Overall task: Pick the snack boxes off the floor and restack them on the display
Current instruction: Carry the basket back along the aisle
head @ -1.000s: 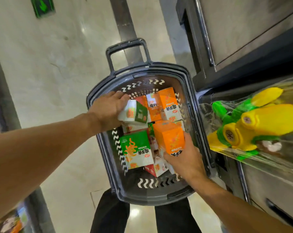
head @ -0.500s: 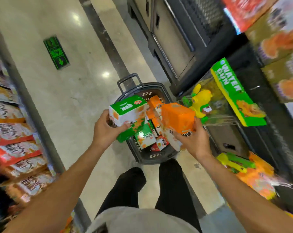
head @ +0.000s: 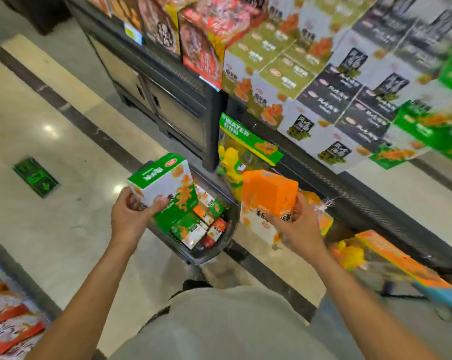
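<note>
From where I'm watching: left hand (head: 131, 216) is clamped on the green-and-white box (head: 165, 185) at its lower end, long axis tilted, running lower left to upper right, green top panel facing up-left. Right hand (head: 297, 227) is wrapped around the orange box (head: 269, 196) from below, w/ the orange face tipped toward the upper left of frame. Both sit mid-frame, held above the basket (head: 214, 253), which has more boxes inside. The basket's far rim is hidden behind the boxes. The display (head: 323, 81) at upper right is blurry, labels unreadable imo.
</note>
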Demonstrator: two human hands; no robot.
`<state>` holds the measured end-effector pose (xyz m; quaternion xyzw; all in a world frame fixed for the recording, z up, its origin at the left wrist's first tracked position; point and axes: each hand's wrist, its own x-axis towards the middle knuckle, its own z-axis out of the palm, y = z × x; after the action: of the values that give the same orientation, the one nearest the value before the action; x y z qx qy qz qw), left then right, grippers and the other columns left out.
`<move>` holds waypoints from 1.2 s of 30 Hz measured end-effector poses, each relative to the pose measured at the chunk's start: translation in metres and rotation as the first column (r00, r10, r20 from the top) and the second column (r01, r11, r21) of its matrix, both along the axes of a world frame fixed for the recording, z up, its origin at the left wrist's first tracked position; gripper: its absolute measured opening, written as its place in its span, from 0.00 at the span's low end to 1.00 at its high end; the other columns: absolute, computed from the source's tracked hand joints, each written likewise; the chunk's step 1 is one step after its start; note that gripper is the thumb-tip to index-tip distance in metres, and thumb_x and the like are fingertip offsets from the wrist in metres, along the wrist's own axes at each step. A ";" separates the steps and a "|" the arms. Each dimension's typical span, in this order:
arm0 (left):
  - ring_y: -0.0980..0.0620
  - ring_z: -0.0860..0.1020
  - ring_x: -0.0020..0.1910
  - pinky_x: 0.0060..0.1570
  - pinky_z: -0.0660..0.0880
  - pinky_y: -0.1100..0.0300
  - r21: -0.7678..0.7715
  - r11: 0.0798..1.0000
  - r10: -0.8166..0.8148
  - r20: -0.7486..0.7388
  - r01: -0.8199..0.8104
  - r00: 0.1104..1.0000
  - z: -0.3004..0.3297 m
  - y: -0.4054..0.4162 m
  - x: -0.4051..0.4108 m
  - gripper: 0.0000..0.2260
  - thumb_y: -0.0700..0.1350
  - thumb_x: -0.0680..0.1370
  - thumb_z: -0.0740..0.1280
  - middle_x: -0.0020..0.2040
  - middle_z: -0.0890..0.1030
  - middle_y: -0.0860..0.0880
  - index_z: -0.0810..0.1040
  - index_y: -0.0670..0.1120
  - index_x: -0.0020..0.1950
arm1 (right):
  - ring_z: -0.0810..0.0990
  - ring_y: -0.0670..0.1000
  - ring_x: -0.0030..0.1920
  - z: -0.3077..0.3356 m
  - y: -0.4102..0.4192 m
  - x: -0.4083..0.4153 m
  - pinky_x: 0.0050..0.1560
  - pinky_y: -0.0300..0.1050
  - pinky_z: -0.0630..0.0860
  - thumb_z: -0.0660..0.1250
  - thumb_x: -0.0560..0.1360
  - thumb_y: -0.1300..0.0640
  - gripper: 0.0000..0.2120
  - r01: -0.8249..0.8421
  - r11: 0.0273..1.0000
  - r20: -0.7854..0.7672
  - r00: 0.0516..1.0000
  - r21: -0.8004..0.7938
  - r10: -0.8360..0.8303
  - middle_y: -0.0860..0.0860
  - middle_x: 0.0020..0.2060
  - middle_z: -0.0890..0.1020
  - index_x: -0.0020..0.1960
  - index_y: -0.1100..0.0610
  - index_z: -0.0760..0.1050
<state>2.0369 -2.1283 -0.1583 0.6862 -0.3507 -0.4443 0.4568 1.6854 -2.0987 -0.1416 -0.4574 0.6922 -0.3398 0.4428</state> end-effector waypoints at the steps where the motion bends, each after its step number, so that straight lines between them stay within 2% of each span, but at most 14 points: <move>1: 0.64 0.82 0.45 0.42 0.76 0.71 -0.030 0.999 -0.014 0.001 0.014 1.000 0.011 0.000 -0.010 0.20 0.35 0.67 0.80 0.45 0.85 0.60 0.78 0.48 0.54 | 0.78 0.30 0.51 0.007 0.009 -0.012 0.45 0.27 0.76 0.80 0.68 0.52 0.32 0.020 1.000 0.000 1.000 -0.020 -0.020 0.35 0.56 0.78 0.66 0.41 0.68; 3: 0.62 0.82 0.49 0.44 0.77 0.70 -0.081 0.996 -0.035 0.001 0.035 0.999 0.031 0.001 -0.033 0.22 0.36 0.67 0.80 0.48 0.85 0.60 0.78 0.48 0.56 | 0.78 0.29 0.51 0.021 0.024 -0.038 0.44 0.26 0.76 0.81 0.68 0.52 0.32 0.062 0.996 0.010 0.998 -0.066 -0.062 0.35 0.56 0.78 0.67 0.43 0.69; 6: 0.58 0.82 0.55 0.49 0.79 0.68 -0.135 0.986 -0.099 0.001 0.098 0.995 0.061 0.006 -0.081 0.26 0.40 0.67 0.81 0.55 0.85 0.54 0.78 0.47 0.62 | 0.81 0.34 0.54 0.040 0.050 -0.087 0.48 0.35 0.81 0.81 0.67 0.55 0.33 0.112 0.989 0.079 0.991 -0.095 -0.105 0.40 0.58 0.81 0.68 0.46 0.70; 8: 0.57 0.82 0.56 0.52 0.80 0.63 -0.169 0.973 -0.163 -0.033 0.155 0.986 0.079 0.012 -0.121 0.25 0.39 0.67 0.80 0.55 0.85 0.54 0.78 0.48 0.62 | 0.82 0.41 0.57 0.050 0.070 -0.123 0.54 0.43 0.82 0.82 0.65 0.54 0.37 0.153 0.982 0.131 0.982 -0.115 -0.137 0.44 0.59 0.82 0.70 0.50 0.70; 9: 0.57 0.83 0.55 0.52 0.81 0.62 -0.187 0.964 -0.201 -0.046 0.189 0.979 0.088 0.015 -0.144 0.23 0.38 0.67 0.79 0.54 0.85 0.55 0.79 0.50 0.60 | 0.83 0.43 0.57 0.056 0.081 -0.141 0.55 0.44 0.82 0.81 0.63 0.53 0.38 0.175 0.975 0.141 0.978 -0.139 -0.155 0.45 0.60 0.82 0.70 0.50 0.70; 12: 0.58 0.83 0.53 0.49 0.80 0.65 -0.230 0.921 -0.338 -0.077 0.313 0.938 0.109 0.025 -0.215 0.21 0.36 0.68 0.77 0.50 0.86 0.57 0.78 0.52 0.57 | 0.83 0.42 0.57 0.072 0.112 -0.195 0.54 0.38 0.81 0.80 0.62 0.52 0.39 0.254 0.948 0.169 0.960 -0.193 -0.223 0.42 0.60 0.82 0.70 0.48 0.70; 17: 0.49 0.82 0.58 0.58 0.79 0.53 -0.257 0.846 -0.497 -0.065 0.467 0.865 0.120 0.034 -0.315 0.25 0.41 0.65 0.79 0.56 0.85 0.48 0.77 0.44 0.61 | 0.84 0.42 0.54 0.086 0.161 -0.277 0.49 0.34 0.80 0.80 0.67 0.61 0.34 0.384 0.890 0.176 0.921 -0.246 -0.348 0.43 0.58 0.83 0.69 0.51 0.71; 20: 0.55 0.83 0.55 0.54 0.79 0.62 -0.261 0.807 -0.559 -0.045 0.530 0.828 0.126 0.034 -0.367 0.27 0.42 0.63 0.80 0.53 0.85 0.51 0.77 0.43 0.60 | 0.84 0.39 0.52 0.089 0.184 -0.315 0.49 0.33 0.80 0.80 0.67 0.61 0.31 0.458 0.854 0.171 0.888 -0.248 -0.427 0.39 0.55 0.83 0.66 0.47 0.71; 22: 0.58 0.83 0.53 0.51 0.79 0.67 -0.276 0.778 -0.595 -0.032 0.565 0.803 0.129 0.031 -0.397 0.26 0.41 0.64 0.79 0.53 0.85 0.51 0.76 0.42 0.60 | 0.83 0.37 0.50 0.090 0.191 -0.335 0.49 0.33 0.81 0.80 0.65 0.59 0.29 0.509 0.827 0.161 0.860 -0.238 -0.483 0.36 0.52 0.83 0.61 0.44 0.72; 24: 0.58 0.83 0.52 0.50 0.79 0.67 -0.280 0.755 -0.624 -0.030 0.593 0.781 0.127 0.024 -0.421 0.25 0.36 0.66 0.79 0.54 0.84 0.49 0.76 0.39 0.60 | 0.82 0.34 0.49 0.091 0.193 -0.350 0.45 0.31 0.79 0.80 0.63 0.55 0.28 0.546 0.804 0.167 0.838 -0.236 -0.520 0.34 0.49 0.82 0.57 0.42 0.72; 27: 0.54 0.83 0.54 0.51 0.80 0.62 -0.272 0.712 -0.678 -0.026 0.647 0.735 0.120 0.008 -0.453 0.24 0.38 0.66 0.79 0.53 0.85 0.49 0.76 0.42 0.59 | 0.83 0.36 0.49 0.089 0.190 -0.367 0.49 0.35 0.82 0.79 0.60 0.51 0.31 0.581 0.777 0.168 0.814 -0.241 -0.557 0.38 0.51 0.83 0.60 0.44 0.72; 30: 0.56 0.83 0.54 0.48 0.79 0.66 -0.291 0.666 -0.723 -0.027 0.687 0.690 0.113 -0.014 -0.484 0.24 0.40 0.64 0.80 0.51 0.86 0.55 0.77 0.47 0.57 | 0.85 0.43 0.52 0.087 0.181 -0.380 0.49 0.39 0.82 0.80 0.58 0.46 0.39 0.594 0.763 0.153 0.804 -0.255 -0.575 0.42 0.53 0.85 0.66 0.50 0.72; 33: 0.55 0.82 0.57 0.53 0.79 0.62 -0.283 0.600 -0.783 -0.019 0.748 0.621 0.100 -0.040 -0.514 0.25 0.40 0.67 0.81 0.56 0.84 0.52 0.77 0.47 0.61 | 0.84 0.46 0.54 0.085 0.169 -0.393 0.52 0.45 0.83 0.80 0.59 0.42 0.41 0.614 0.743 0.129 0.787 -0.266 -0.604 0.46 0.57 0.84 0.68 0.53 0.71; 36: 0.55 0.79 0.61 0.59 0.77 0.59 -0.222 0.586 -0.804 -0.038 0.779 0.593 0.088 -0.061 -0.544 0.27 0.47 0.66 0.82 0.59 0.82 0.52 0.76 0.48 0.61 | 0.84 0.50 0.56 0.084 0.161 -0.406 0.53 0.55 0.83 0.81 0.57 0.34 0.44 0.652 0.715 0.121 0.754 -0.252 -0.645 0.48 0.58 0.84 0.67 0.49 0.73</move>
<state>1.4924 -2.1895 -0.0704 0.3813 -0.6271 -0.6124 0.2938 1.2793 -1.9380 -0.0578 -0.2391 0.7480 -0.5728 0.2349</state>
